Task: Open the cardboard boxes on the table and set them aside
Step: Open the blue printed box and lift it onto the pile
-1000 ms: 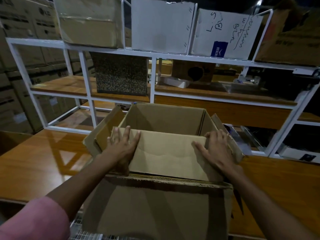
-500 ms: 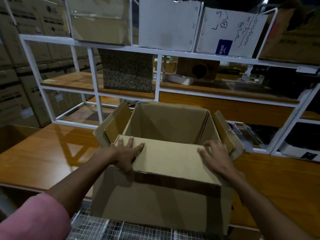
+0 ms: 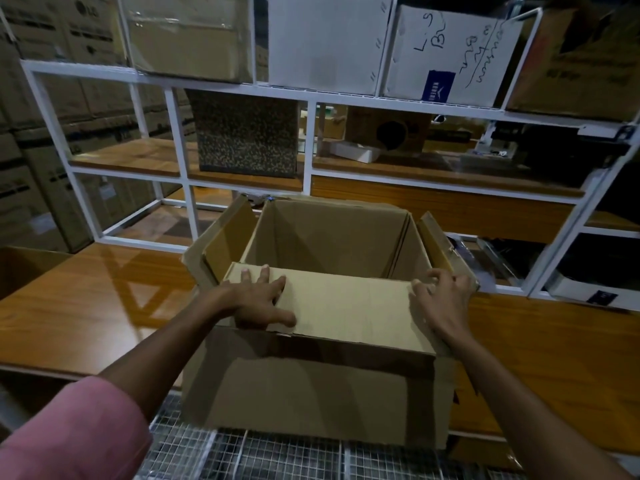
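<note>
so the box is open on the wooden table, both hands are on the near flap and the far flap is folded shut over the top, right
Not quite. The head view shows the far side of the cardboard box uncovered, so you see down into it. The rest holds: it sits on the wooden table, with the left hand flat on the near flap and the right hand at that flap's right end.
</note>
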Demonstrator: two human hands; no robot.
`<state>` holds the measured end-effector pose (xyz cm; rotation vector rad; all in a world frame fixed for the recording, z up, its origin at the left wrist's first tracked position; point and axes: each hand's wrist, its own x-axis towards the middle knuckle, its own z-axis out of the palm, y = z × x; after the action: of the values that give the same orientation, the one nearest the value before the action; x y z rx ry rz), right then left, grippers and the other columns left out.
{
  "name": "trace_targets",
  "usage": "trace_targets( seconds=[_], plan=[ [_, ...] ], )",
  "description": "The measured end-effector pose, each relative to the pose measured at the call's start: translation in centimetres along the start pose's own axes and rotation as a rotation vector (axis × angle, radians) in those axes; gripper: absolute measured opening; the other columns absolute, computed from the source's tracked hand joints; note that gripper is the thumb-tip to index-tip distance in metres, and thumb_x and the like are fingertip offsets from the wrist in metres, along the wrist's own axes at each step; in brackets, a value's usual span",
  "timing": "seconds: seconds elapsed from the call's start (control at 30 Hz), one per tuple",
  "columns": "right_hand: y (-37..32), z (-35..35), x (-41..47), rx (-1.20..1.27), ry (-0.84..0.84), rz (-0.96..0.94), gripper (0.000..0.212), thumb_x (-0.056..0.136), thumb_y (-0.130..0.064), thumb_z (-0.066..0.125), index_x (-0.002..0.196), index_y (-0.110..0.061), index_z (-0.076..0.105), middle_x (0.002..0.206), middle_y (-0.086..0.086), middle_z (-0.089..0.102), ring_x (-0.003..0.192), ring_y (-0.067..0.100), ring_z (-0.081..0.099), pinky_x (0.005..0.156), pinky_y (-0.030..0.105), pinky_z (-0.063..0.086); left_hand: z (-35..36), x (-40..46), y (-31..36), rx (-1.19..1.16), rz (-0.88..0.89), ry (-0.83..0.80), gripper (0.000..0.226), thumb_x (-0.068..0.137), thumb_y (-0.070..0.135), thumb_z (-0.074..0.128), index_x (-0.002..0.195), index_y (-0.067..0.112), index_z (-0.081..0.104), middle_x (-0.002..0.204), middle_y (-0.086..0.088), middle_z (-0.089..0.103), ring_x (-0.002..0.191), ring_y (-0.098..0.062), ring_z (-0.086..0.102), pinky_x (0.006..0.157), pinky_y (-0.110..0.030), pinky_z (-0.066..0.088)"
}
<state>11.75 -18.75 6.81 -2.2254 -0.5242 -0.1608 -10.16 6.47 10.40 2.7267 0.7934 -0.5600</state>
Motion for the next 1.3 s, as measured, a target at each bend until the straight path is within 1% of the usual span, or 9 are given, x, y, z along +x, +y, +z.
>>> trace_targets(
  seconds=[0.07,0.17,0.27,0.4,0.53,0.6,0.9,1.1,1.3],
  plan=[
    [0.3,0.0,0.5,0.024,-0.037,0.085,0.042,0.098,-0.039,0.059,0.132,-0.018,0.045,0.143,0.013,0.031,0.125,0.032,0.045,0.095,0.046,0.050,0.3,0.4,1.7,-0.013,0.016,0.088,0.096,0.089,0.072,0.052,0.162,0.030,0.004,0.169,-0.007,-0.014,0.153,-0.043,-0.009,0.118,-0.069,0.000],
    [0.1,-0.3,1.0,0.185,-0.173,0.215,0.047,0.103,-0.041,0.052,0.139,-0.015,0.038,0.130,0.012,0.046,0.098,0.019,0.053,0.064,0.030,0.045,1.3,1.4,5.4,-0.037,0.114,0.222,0.085,0.092,0.066,0.053,0.159,0.027,0.020,0.170,-0.005,-0.001,0.155,-0.038,-0.002,0.117,-0.071,0.002],
    [0.3,-0.4,1.8,0.266,-0.180,0.220,0.053,0.102,-0.050,0.048,0.141,-0.015,0.040,0.128,0.009,0.051,0.105,0.021,0.053,0.074,0.035,0.045,2.1,2.6,10.3,-0.050,0.229,0.270,0.082,0.093,0.064,0.051,0.159,0.026,0.020,0.170,-0.002,0.003,0.156,-0.034,-0.002,0.116,-0.071,0.001],
    [0.3,-0.6,2.4,0.360,-0.164,0.242,0.044,0.105,-0.051,0.039,0.128,-0.014,0.047,0.100,0.000,0.053,0.089,0.016,0.053,0.083,0.040,0.046,2.0,4.2,16.5,-0.067,0.354,0.323,0.083,0.095,0.065,0.049,0.160,0.028,0.015,0.170,-0.001,0.006,0.156,-0.031,0.001,0.118,-0.070,-0.003],
    [0.4,-1.5,2.5,0.576,-0.202,0.384,0.037,0.108,-0.045,0.033,0.109,-0.017,0.058,0.123,0.027,0.061,0.106,0.042,0.061,0.100,0.056,0.049,1.4,5.6,21.3,-0.112,0.431,0.393,0.080,0.096,0.059,0.050,0.160,0.025,0.015,0.169,-0.004,0.011,0.155,-0.031,0.009,0.119,-0.068,0.002],
    [1.1,-2.1,3.1,0.634,-0.231,0.410,0.046,0.108,-0.046,0.031,0.102,-0.013,0.062,0.108,0.022,0.067,0.099,0.039,0.066,0.092,0.050,0.053,1.3,6.5,23.4,-0.144,0.441,0.411,0.077,0.095,0.056,0.052,0.158,0.025,0.019,0.167,-0.006,0.019,0.152,-0.032,0.020,0.118,-0.068,0.008],
    [3.4,-3.1,5.0,0.740,-0.341,0.485,0.057,0.103,-0.060,0.028,0.113,-0.021,0.068,0.109,0.010,0.074,0.102,0.025,0.070,0.094,0.049,0.056,1.5,9.6,29.4,-0.146,0.210,0.470,0.048,0.093,0.043,0.059,0.130,0.018,0.042,0.129,-0.013,0.061,0.122,-0.036,0.055,0.103,-0.057,0.035],
    [4.0,-3.4,5.3,0.709,-0.421,0.431,0.065,0.100,-0.066,0.024,0.123,-0.025,0.068,0.120,0.005,0.071,0.114,0.019,0.065,0.102,0.045,0.051,1.1,11.2,29.8,-0.109,0.122,0.620,0.044,0.094,0.044,0.063,0.124,0.016,0.048,0.109,-0.007,0.067,0.104,-0.030,0.064,0.091,-0.047,0.039],
    [2.7,-2.0,5.3,0.658,-0.484,0.339,0.072,0.101,-0.065,0.018,0.132,-0.016,0.061,0.122,0.011,0.066,0.119,0.029,0.058,0.108,0.046,0.044,-2.7,10.9,26.2,-0.085,0.135,0.805,0.036,0.091,0.044,0.068,0.109,0.018,0.051,0.096,-0.003,0.066,0.086,-0.026,0.063,0.077,-0.039,0.046]
  ],
)
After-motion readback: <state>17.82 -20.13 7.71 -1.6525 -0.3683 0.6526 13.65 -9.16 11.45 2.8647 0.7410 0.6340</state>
